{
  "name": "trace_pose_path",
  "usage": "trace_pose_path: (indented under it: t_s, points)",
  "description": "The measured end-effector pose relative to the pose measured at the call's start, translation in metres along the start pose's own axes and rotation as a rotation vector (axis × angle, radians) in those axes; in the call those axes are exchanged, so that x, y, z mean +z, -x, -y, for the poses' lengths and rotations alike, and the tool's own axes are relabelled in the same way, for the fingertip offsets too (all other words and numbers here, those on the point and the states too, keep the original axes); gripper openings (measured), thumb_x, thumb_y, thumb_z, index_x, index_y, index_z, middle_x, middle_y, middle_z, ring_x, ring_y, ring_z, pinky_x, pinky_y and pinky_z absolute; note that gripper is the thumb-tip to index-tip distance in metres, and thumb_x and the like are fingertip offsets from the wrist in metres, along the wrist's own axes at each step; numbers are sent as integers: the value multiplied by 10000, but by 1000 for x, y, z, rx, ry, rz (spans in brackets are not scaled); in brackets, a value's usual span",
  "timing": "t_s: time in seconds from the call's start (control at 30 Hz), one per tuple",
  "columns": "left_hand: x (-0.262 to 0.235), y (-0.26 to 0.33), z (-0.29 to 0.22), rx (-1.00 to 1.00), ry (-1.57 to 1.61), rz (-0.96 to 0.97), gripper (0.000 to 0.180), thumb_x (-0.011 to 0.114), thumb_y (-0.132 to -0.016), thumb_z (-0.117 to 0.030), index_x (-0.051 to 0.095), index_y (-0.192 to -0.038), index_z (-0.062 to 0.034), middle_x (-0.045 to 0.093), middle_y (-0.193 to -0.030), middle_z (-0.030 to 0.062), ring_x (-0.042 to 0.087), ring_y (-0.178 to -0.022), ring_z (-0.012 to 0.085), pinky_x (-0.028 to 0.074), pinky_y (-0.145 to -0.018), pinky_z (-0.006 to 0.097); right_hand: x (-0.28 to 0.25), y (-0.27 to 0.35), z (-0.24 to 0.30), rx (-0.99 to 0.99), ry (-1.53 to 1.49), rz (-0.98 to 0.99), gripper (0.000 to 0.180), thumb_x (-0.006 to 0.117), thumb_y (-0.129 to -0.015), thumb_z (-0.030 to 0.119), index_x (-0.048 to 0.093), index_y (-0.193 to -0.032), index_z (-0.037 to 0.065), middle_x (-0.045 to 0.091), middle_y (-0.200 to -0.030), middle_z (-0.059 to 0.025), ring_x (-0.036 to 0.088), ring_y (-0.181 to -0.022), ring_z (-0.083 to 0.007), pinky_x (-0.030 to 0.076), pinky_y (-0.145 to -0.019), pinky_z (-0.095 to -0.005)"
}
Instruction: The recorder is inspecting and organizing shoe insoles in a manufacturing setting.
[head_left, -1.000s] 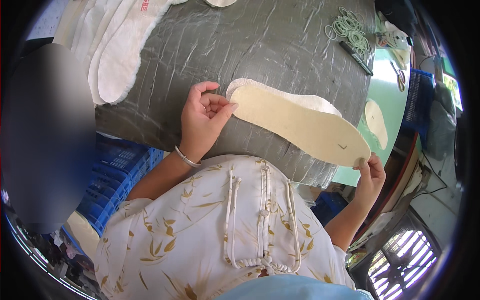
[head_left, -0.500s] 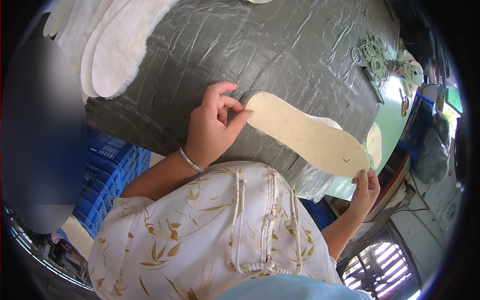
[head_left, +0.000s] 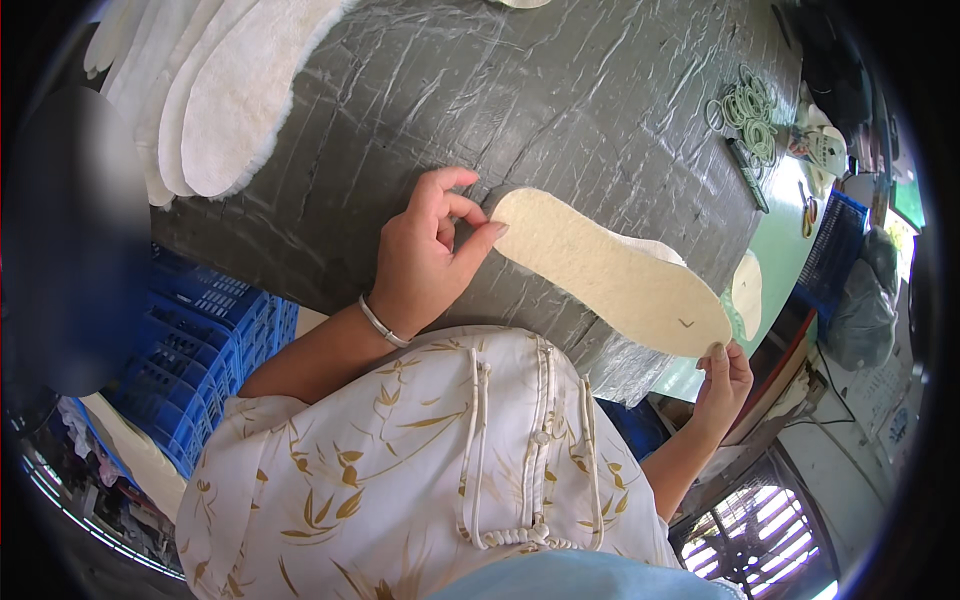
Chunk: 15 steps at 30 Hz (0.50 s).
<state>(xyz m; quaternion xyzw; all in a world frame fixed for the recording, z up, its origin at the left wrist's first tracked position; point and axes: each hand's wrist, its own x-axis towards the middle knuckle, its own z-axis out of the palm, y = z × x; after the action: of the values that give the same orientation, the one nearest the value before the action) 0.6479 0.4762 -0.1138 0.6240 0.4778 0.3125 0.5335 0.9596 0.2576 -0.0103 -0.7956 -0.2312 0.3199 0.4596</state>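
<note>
A cream-coloured insole (head_left: 610, 270) with a small dark check-like mark near one end is held between my two hands, just above the grey covered table. My left hand (head_left: 430, 250) pinches its left end between thumb and fingers. At its lower right end, my right hand (head_left: 724, 388) grips the edge with thumb and fingertips. The pale edge of another piece (head_left: 655, 250) peeks out behind the insole's far side. Several white fluffy insoles (head_left: 240, 100) lie overlapped at the upper left of the table.
The table (head_left: 420, 110) has a wrinkled grey cover. Green bands (head_left: 748, 112), a dark marker (head_left: 746, 176) and scissors (head_left: 808, 210) lie at the right, near a smaller cream piece (head_left: 746, 292). Blue crates (head_left: 190, 360) stand lower left; a blurred dark shape covers the far left.
The insole and my right hand have shifted very slightly left. Both hands keep the same hold. The blurred dark shape at the far left has moved a little left.
</note>
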Motion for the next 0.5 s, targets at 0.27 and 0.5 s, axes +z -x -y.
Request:
trace_pose_path:
  t_s: [0.27,0.5]
  points:
    - [0,-2,-1,12,-88,27,413,748,-779,-8,589,-1160,-18,648,-758,-8,380,-505,0,338,-460,173,0,2,-7,-11,29,11,122,614,-925,71,654,-957,-40,590,-803,-17,512,-688,-85,403,-640,-224]
    - [-2,-4,-4,-44,-120,93,426,726,-803,4,611,-1212,-25,630,-797,-9,411,-561,3,366,-507,159,6,2,4,0,16,20,76,663,-865,38,661,-882,-36,587,-809,-32,514,-719,-99,405,-652,-225]
